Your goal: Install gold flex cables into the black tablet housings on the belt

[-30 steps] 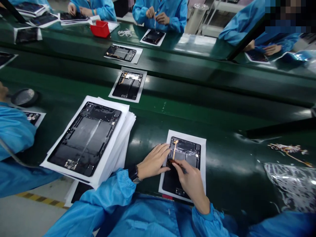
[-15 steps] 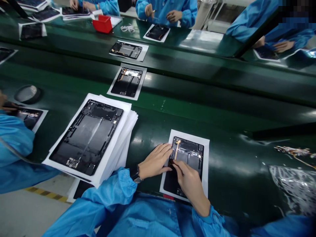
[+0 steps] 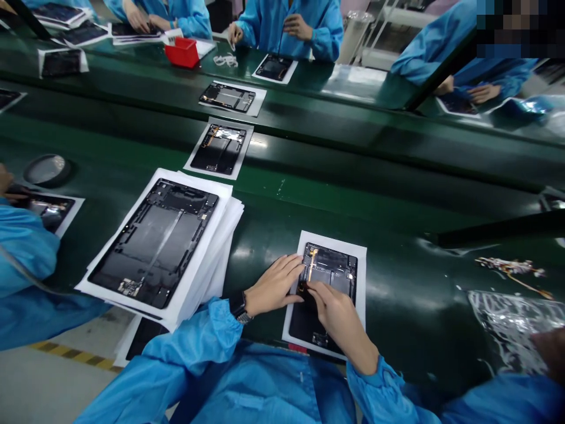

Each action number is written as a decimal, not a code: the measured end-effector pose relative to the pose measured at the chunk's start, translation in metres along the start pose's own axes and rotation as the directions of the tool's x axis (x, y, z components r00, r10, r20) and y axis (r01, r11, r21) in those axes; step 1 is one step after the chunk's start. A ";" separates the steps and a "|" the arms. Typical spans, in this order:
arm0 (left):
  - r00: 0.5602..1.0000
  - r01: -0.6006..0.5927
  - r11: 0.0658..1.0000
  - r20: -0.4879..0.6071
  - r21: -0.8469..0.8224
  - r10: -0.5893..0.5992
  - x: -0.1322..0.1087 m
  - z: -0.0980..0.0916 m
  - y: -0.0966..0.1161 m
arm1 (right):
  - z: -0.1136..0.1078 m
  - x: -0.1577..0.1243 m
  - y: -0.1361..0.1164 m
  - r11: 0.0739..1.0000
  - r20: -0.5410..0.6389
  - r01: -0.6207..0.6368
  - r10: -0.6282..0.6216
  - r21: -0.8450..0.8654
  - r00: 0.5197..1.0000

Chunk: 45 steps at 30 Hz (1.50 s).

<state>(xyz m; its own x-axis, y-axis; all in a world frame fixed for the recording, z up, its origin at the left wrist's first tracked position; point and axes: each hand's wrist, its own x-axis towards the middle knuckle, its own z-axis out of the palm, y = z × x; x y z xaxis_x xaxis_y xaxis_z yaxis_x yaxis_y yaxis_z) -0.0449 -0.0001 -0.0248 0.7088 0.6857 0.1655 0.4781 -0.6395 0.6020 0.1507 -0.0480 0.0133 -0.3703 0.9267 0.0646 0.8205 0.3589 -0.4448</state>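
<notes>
A black tablet chassis (image 3: 333, 272) lies on a white sheet (image 3: 361, 294) at the near edge of the green bench. An orange flex cable (image 3: 311, 266) runs down its left part. My left hand (image 3: 274, 284) lies flat with fingers stretched over the chassis's left edge. My right hand (image 3: 332, 312) is bent over the chassis, fingertips pinched together at the cable's dark lower end, just beside my left fingertips. What is under those fingertips is hidden. Both arms wear blue sleeves, and a watch (image 3: 238, 306) sits on my left wrist.
A larger chassis (image 3: 154, 241) tops a stack of white sheets at left. More chassis (image 3: 218, 148) ride the green conveyor (image 3: 353, 176). A co-worker's blue sleeve (image 3: 22, 259) is at far left and other people work across. A plastic bag (image 3: 512, 330) and loose flex parts (image 3: 512, 268) lie at right.
My right fingertips have crept slightly up and left along the cable's lower end. My left hand has stayed put. The chassis on the conveyor have drifted left.
</notes>
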 end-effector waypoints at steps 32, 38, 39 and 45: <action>0.956 0.155 0.955 0.204 0.254 -0.210 0.153 -0.015 -0.021 | 0.000 -0.082 0.043 0.781 -0.394 -0.305 0.559 0.545 0.729; 0.938 0.184 0.958 0.250 0.221 -0.238 0.154 -0.019 -0.027 | 0.005 -0.051 0.014 0.940 -0.302 -0.018 0.128 0.340 0.945; 0.940 0.185 0.959 0.248 0.213 -0.236 0.154 -0.018 -0.027 | 0.008 -0.044 0.011 0.948 -0.275 0.001 0.091 0.317 0.957; 0.958 0.167 0.973 0.207 0.158 -0.198 0.151 -0.014 -0.031 | 0.018 -0.018 0.002 0.987 -0.163 -0.013 0.039 0.161 0.986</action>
<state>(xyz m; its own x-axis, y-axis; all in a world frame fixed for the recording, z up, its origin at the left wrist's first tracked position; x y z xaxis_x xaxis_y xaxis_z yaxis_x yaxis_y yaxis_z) 0.0402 0.1278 -0.0078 0.6916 0.7117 -0.1230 0.6660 -0.5626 0.4898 0.1510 -0.0664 -0.0045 -0.2619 0.9458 0.1918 0.7441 0.3245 -0.5840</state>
